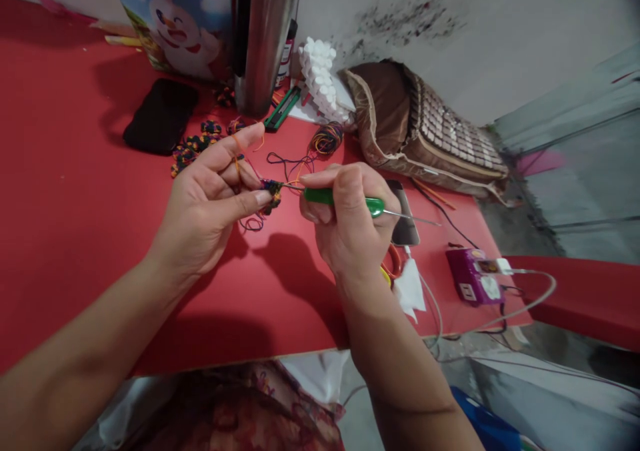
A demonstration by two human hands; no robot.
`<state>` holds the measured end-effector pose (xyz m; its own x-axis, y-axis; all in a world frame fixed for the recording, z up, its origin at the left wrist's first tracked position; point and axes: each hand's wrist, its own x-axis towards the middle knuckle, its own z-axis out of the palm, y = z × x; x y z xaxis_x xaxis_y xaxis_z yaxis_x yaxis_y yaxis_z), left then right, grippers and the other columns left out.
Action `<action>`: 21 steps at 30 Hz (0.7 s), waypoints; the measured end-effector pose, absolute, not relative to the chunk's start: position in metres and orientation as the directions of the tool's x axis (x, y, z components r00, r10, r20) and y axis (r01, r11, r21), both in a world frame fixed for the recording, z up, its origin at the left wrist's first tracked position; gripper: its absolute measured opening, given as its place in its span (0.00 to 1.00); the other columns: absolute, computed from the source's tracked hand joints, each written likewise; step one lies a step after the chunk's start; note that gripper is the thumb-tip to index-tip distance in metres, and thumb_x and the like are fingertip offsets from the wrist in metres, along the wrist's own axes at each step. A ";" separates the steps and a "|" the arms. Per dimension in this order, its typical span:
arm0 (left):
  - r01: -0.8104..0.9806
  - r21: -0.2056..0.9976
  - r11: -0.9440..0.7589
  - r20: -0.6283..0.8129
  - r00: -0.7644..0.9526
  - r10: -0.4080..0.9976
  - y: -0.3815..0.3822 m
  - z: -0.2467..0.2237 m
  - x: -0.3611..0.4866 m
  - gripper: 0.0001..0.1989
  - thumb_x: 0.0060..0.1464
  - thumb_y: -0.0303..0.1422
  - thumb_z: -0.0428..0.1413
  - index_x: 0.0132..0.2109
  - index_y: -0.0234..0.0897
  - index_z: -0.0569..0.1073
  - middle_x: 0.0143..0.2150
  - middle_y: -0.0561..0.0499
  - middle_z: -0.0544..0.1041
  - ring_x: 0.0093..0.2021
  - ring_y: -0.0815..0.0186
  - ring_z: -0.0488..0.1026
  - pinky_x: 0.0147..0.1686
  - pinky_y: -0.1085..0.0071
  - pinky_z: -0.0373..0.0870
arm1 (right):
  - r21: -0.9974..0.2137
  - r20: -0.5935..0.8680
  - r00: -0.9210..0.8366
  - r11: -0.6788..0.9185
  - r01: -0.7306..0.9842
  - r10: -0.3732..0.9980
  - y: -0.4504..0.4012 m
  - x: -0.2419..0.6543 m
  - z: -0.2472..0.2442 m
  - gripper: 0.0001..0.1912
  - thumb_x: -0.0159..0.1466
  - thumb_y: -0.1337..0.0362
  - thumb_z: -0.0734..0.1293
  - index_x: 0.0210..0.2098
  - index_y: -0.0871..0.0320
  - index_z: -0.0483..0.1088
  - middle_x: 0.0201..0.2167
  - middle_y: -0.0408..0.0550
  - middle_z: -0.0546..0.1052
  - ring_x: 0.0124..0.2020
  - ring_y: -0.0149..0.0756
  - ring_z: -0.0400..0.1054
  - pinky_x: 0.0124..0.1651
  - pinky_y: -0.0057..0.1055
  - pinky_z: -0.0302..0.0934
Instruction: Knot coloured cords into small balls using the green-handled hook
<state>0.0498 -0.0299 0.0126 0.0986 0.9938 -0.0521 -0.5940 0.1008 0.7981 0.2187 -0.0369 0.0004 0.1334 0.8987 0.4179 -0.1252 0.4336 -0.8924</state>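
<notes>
My left hand [207, 204] pinches a small dark multicoloured crochet piece [273, 198] between thumb and fingers, and orange yarn [237, 148] loops over its raised index finger. In my right hand [350, 218] is a crochet hook [320, 196] with a green handle, its metal tip reaching into or against the crochet piece; the exact contact is too small to tell. From the handle's other end a thin metal shaft sticks out to the right. Behind the hands lies a wound bundle of dark and orange yarn [326, 139], with loose strands trailing toward the work. More crocheted pieces [193, 148] lie behind my left hand.
On the red table [75, 238] stand a steel flask [267, 44] and a cartoon-printed bag [180, 31]. Around them lie a black phone [161, 116], a green cutter [283, 109] and a brown cushion [425, 124]. Scissors [394, 262] and a purple power box [475, 278] with cables sit at right.
</notes>
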 end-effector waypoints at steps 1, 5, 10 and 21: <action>-0.597 0.797 0.098 -0.049 0.098 0.994 -0.030 0.013 0.050 0.34 0.34 0.20 0.80 0.52 0.39 0.87 0.31 0.57 0.83 0.30 0.71 0.75 0.30 0.77 0.75 | -0.890 0.421 0.133 0.437 -0.127 0.897 -0.036 0.219 -0.001 0.15 0.72 0.46 0.75 0.35 0.46 0.88 0.23 0.39 0.73 0.20 0.26 0.62 0.23 0.29 0.60; -0.601 0.794 0.089 -0.034 0.101 0.994 -0.028 0.009 0.047 0.33 0.36 0.20 0.80 0.53 0.39 0.88 0.31 0.56 0.83 0.29 0.71 0.75 0.28 0.76 0.75 | -0.863 0.470 0.128 0.485 -0.142 0.873 -0.032 0.218 -0.003 0.16 0.74 0.48 0.75 0.34 0.48 0.86 0.20 0.37 0.67 0.19 0.25 0.58 0.21 0.29 0.56; -0.618 0.786 0.030 0.095 0.168 0.981 -0.022 -0.004 0.041 0.31 0.43 0.21 0.79 0.56 0.40 0.88 0.32 0.57 0.82 0.29 0.72 0.77 0.30 0.78 0.79 | -0.830 0.518 0.122 0.532 -0.169 0.847 -0.026 0.218 -0.002 0.18 0.73 0.49 0.75 0.31 0.51 0.85 0.21 0.38 0.70 0.17 0.22 0.55 0.19 0.27 0.50; -0.545 0.820 -0.176 0.274 0.105 0.956 -0.021 -0.015 0.045 0.31 0.49 0.19 0.74 0.60 0.43 0.88 0.31 0.57 0.80 0.26 0.73 0.75 0.26 0.79 0.77 | -0.870 0.469 0.104 0.479 -0.115 0.877 -0.035 0.225 0.003 0.16 0.73 0.49 0.75 0.34 0.48 0.88 0.23 0.40 0.74 0.19 0.25 0.59 0.21 0.29 0.56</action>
